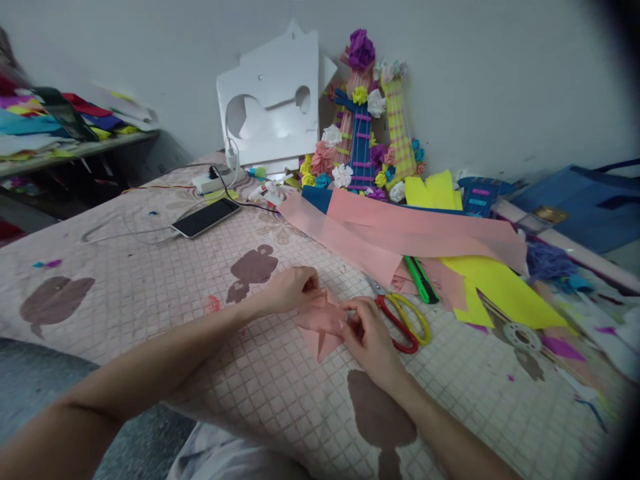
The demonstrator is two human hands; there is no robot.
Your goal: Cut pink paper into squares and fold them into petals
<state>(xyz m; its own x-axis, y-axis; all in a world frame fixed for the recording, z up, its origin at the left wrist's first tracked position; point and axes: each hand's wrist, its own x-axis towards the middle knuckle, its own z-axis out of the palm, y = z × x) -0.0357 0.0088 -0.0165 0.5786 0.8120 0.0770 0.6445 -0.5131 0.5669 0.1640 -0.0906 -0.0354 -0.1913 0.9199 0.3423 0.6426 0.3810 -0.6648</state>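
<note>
A small piece of pink crepe paper (321, 321), creased and partly folded, lies between my hands at the middle of the table. My left hand (295, 290) has its fingers curled and pinches the paper's far left edge. At its right side, my right hand (367, 330) pinches the same sheet between thumb and fingers. Close beside the right hand are scissors (411, 320) with one red and one yellow handle loop; their blades point away from me. A scrap of pinkish-red paper (212, 304) lies left of my left hand.
A green utility knife (421, 280) and pink paper strips (420, 230) lie beyond the scissors, with yellow paper (505, 290) to their right. A phone (207, 217) on a cable and a power strip (215, 180) sit at back left. Decorated paper shapes (363, 143) lean against the wall.
</note>
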